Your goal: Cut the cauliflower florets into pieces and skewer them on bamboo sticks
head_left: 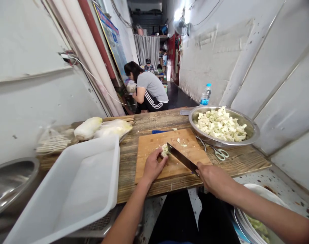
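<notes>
My left hand (154, 164) grips a small piece of cauliflower (165, 151) on the wooden cutting board (149, 144). Its fingers curl round the near left side of the piece. In my right hand (212, 178) is the handle of a kitchen knife (182, 159), held from the right. The dark blade slants up and left over the board, its tip end beside the cauliflower; whether it touches cannot be made out. Small white crumbs lie scattered on the board. A wide steel bowl (254, 130) full of cut cauliflower (221, 124) stands behind and right of the board.
Scissors (221, 154) lie by the bowl, and a water bottle (205, 95) stands behind it. A white plastic tub (85, 179) is at left, near wrapped cabbages (88, 128) and a steel basin (14, 183). A bucket (261, 193) sits low right. Beyond the table (154, 118) a person (151, 86) crouches.
</notes>
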Tool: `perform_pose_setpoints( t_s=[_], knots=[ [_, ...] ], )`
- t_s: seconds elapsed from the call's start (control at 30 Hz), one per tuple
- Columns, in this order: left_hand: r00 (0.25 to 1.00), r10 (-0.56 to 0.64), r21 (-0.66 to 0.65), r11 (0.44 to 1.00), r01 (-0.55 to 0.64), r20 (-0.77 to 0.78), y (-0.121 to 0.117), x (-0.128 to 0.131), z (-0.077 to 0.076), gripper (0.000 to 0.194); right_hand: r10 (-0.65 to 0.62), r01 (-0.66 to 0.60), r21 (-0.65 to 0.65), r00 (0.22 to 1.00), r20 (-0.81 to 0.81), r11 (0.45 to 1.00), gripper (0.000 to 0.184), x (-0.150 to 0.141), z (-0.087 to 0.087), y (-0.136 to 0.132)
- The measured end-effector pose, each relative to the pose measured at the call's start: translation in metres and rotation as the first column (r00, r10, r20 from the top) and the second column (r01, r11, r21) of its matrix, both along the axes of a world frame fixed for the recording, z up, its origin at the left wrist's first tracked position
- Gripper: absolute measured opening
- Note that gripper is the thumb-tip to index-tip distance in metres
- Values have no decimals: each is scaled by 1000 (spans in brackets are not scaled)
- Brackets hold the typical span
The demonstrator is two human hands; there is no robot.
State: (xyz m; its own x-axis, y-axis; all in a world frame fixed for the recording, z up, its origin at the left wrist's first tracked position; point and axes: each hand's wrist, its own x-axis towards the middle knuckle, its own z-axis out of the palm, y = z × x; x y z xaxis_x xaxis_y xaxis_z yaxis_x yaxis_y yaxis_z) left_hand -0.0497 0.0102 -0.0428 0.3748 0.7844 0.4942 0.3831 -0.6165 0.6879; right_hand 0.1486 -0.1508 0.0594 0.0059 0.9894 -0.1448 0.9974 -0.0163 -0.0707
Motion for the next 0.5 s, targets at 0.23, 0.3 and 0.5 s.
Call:
perform_pose_setpoints(
  t_s=[0.23,0.3,0.5],
  knots=[
    [1000,-7,-25,1000,6,-12,0,1,2,31,13,-13,-32,1000,2,999,19,-3,20,7],
    [1000,-11,-33,999,10,-4,0,1,2,31,49,-49,-7,999,-8,999,21,-3,22,13],
    [999,-1,-62,998,3,32,1,5,4,35,72,-71,-142,997,5,987,20,0,38,33]
  ],
)
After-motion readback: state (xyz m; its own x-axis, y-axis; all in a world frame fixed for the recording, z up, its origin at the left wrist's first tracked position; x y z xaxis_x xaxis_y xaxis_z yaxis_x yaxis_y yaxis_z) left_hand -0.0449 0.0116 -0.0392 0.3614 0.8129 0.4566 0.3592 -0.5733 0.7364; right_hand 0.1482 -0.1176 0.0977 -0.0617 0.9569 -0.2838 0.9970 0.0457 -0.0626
